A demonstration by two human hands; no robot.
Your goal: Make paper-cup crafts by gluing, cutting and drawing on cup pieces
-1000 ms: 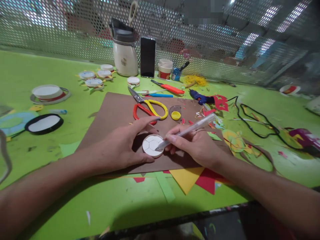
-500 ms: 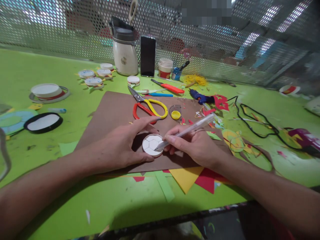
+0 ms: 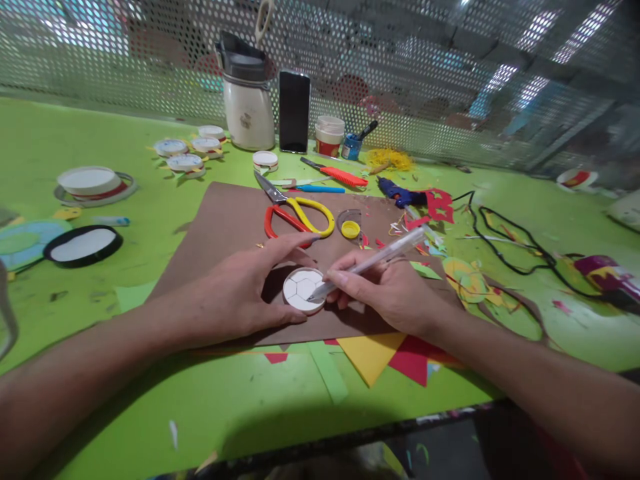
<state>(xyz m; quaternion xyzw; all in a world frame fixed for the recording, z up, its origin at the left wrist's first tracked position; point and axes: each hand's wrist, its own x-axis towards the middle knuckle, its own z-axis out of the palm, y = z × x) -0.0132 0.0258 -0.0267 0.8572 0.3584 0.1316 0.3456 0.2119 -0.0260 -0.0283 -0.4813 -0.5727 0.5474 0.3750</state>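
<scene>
A small round white disc (image 3: 303,291) with dark lines like a football's panels lies on the brown sheet (image 3: 200,227). My left hand (image 3: 240,283) curves around it, thumb at its lower edge and fingers behind it, steadying it. In my right hand (image 3: 380,287) is a clear-barrelled pen (image 3: 387,252), gripped between thumb and fingers, its tip on the disc's lower right part. Just beyond my left fingers lie scissors (image 3: 300,212) with one red and one yellow handle. A yellow cap (image 3: 351,230) sits on a clear protractor (image 3: 345,217) beside them.
Behind stand a white jug (image 3: 249,113), a phone (image 3: 294,112), a paper cup (image 3: 329,137) and a paint jar (image 3: 351,147). A red cutter (image 3: 345,176) and a blue glue gun (image 3: 400,193) lie nearer. Several white discs (image 3: 185,164) sit left; coloured scraps (image 3: 373,357) lie in front.
The whole view has shifted very slightly. Both hands keep the same hold, and the pen tip stays on the disc with hardly any visible movement.
</scene>
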